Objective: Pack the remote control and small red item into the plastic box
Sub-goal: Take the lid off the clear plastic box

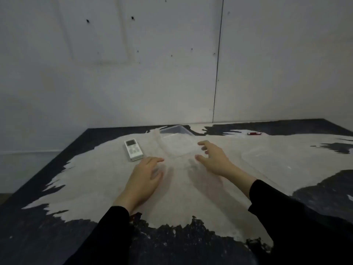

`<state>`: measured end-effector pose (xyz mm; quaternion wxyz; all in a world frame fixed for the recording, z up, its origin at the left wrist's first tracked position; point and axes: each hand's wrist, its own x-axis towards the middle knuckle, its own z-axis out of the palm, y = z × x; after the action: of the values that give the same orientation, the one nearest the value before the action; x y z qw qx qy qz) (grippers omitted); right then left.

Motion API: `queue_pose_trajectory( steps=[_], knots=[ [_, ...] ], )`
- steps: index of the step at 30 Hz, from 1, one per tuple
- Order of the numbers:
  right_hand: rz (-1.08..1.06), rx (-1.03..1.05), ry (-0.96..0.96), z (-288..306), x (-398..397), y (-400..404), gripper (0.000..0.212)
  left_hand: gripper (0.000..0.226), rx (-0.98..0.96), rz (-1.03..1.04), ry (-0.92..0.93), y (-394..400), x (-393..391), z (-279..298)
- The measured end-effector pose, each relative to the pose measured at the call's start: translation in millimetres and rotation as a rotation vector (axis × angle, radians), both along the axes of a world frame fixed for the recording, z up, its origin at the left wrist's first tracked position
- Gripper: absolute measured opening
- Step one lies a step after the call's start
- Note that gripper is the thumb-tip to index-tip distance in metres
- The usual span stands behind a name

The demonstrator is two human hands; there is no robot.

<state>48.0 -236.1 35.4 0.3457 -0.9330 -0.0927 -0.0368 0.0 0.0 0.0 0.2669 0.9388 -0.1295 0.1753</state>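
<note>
Hands reach out over the worn table (95,188), both with fingers spread and gripping nothing: left hand (145,176) just beside the near end of the white remote control (133,150), right hand (214,159) at the near right corner of the clear plastic box (177,142). Broad bare surface lies to either side. Far right, near the back edge by the grey wall (133,73), lies the small red item (254,133), slim and glossy, well apart from the box.

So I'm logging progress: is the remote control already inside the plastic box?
No, the white remote control lies on the table left of the clear plastic box, outside it.
</note>
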Motion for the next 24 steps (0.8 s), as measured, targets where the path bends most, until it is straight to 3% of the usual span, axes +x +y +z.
queue_pose_trajectory(
  steps=[5,9,13,15,19,24],
  knots=[
    [-0.234,0.302,0.147,-14,43,14,0.06,0.033,0.075,0.018,0.011,0,9,-17],
    [-0.328,0.32,0.179,-9,74,28,0.063,0.031,0.074,0.012,-0.021,3,12,-19],
    [-0.313,0.292,0.201,-7,86,31,0.019,0.032,0.062,-0.007,-0.009,3,11,-18],
    [-0.312,0.305,0.222,-6,82,27,0.012,0.036,0.056,0.001,0.018,4,11,-20],
    [-0.262,0.263,0.248,-4,57,-2,0.01,0.036,-0.141,0.046,0.136,9,12,-22],
    [-0.13,0.157,0.28,2,7,-45,0.027,0.027,-0.538,0.053,0.12,1,2,-12]
  ],
)
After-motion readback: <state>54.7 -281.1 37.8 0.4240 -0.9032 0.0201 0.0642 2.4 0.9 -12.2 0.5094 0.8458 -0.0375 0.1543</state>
